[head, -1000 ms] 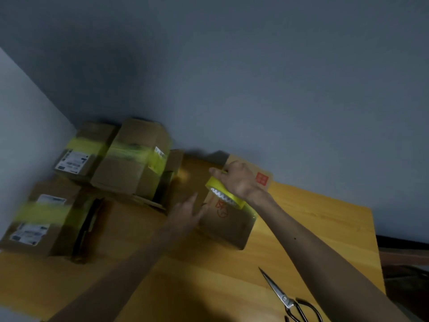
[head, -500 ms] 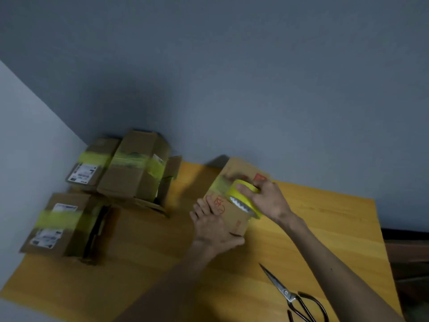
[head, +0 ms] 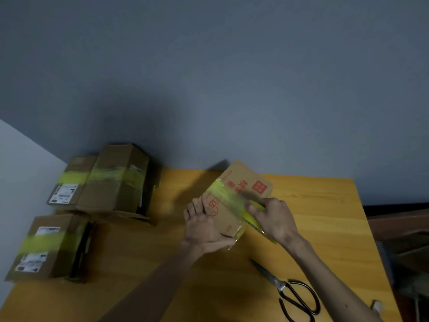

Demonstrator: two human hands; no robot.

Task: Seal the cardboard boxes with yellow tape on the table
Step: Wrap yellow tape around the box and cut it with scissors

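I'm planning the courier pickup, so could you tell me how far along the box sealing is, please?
Done: three left boxes carry yellow bands. In hand: tape crosses the top of the red-printed box; the left hand presses it, the right hand grips the tape roll at its side. Left: probably cutting the strip; the scissors lie untouched.

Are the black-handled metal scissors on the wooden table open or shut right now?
Shut: the black-handled metal scissors show one closed blade tip, with no gap between blades.
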